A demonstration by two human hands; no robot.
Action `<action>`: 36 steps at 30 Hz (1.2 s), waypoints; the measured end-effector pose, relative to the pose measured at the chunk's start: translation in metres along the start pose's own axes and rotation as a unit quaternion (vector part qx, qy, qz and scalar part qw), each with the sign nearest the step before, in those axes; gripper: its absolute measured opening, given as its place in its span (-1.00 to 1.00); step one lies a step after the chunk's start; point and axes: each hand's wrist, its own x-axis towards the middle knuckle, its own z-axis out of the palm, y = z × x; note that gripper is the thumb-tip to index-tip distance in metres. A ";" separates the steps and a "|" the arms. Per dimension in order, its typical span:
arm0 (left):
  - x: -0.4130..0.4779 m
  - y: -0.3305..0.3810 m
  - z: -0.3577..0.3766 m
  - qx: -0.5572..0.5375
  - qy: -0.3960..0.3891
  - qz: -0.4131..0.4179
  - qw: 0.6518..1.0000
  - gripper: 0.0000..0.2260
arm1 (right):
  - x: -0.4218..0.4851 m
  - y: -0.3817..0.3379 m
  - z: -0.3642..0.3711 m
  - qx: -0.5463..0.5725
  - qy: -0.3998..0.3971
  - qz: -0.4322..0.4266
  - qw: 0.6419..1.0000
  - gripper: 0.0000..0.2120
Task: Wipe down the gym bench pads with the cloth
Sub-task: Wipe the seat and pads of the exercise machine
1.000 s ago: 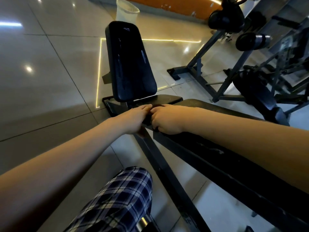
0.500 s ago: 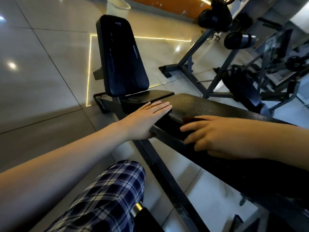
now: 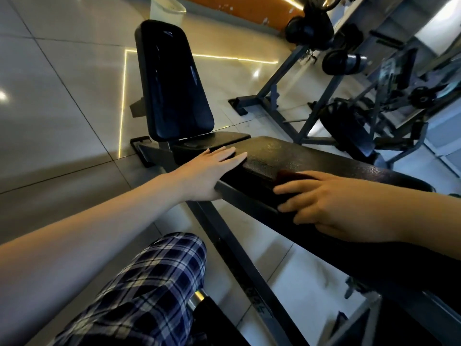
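A long black bench pad (image 3: 311, 158) runs from the centre to the right edge of the head view. My left hand (image 3: 209, 171) lies flat on its near end, fingers straight. My right hand (image 3: 344, 206) presses on the pad's near side farther right, fingers spread and draped over the edge. A dark red cloth (image 3: 287, 175) shows just beyond its fingertips, mostly hidden under the hand. An upright black back pad (image 3: 174, 83) stands behind, with a small seat pad (image 3: 219, 141) at its foot.
The bench's steel frame (image 3: 237, 258) runs diagonally below the pad, beside my plaid-trousered leg (image 3: 149, 283). A pale bin (image 3: 166, 10) stands on the glossy tile floor at the top. Weight machines with roller pads (image 3: 344, 61) crowd the right.
A second ago both hands were curled together at the pad's end. The left hand has flattened there, and the right hand has slid rightwards along the pad with the cloth.
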 end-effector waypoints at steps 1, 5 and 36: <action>0.001 0.004 0.000 0.006 -0.002 0.011 1.000 -0.12 | -0.014 -0.001 0.002 -0.014 0.019 0.001 1.000 -0.69; 0.010 0.019 0.004 -0.017 0.021 0.059 0.998 -0.16 | -0.026 -0.002 0.005 -0.035 0.026 -0.006 0.999 -0.68; 0.009 0.008 0.012 -0.102 0.092 0.051 0.989 -0.18 | 0.060 0.018 -0.003 0.137 -0.015 0.071 0.988 -0.70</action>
